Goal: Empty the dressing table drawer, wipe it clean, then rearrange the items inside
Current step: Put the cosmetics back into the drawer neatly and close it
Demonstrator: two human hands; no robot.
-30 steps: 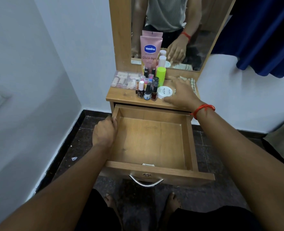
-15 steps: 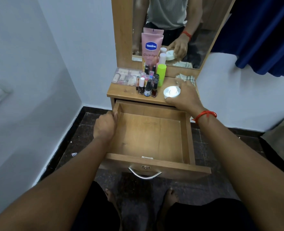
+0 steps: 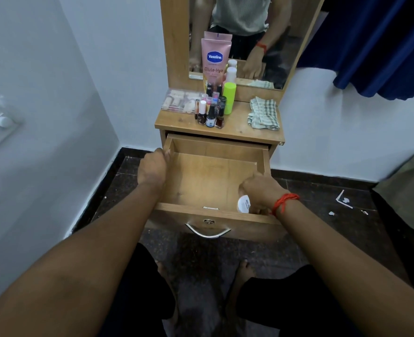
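Observation:
The wooden drawer is pulled out, its floor bare apart from what my right hand holds. My left hand grips the drawer's left wall. My right hand is down in the front right corner of the drawer, closed on a small round white jar. On the table top stand a pink Vaseline tube, a green bottle, several nail polish bottles, a clear makeup box and a folded checked cloth.
A mirror rises behind the table top. White walls close in on the left and behind. A blue curtain hangs at the upper right. Dark tiled floor with scraps of litter lies to the right; my bare feet are below the drawer.
My right hand lifted the white jar off the table top and carried it down into the drawer's front right corner. The checked cloth is now uncovered. My left hand stayed on the drawer wall.

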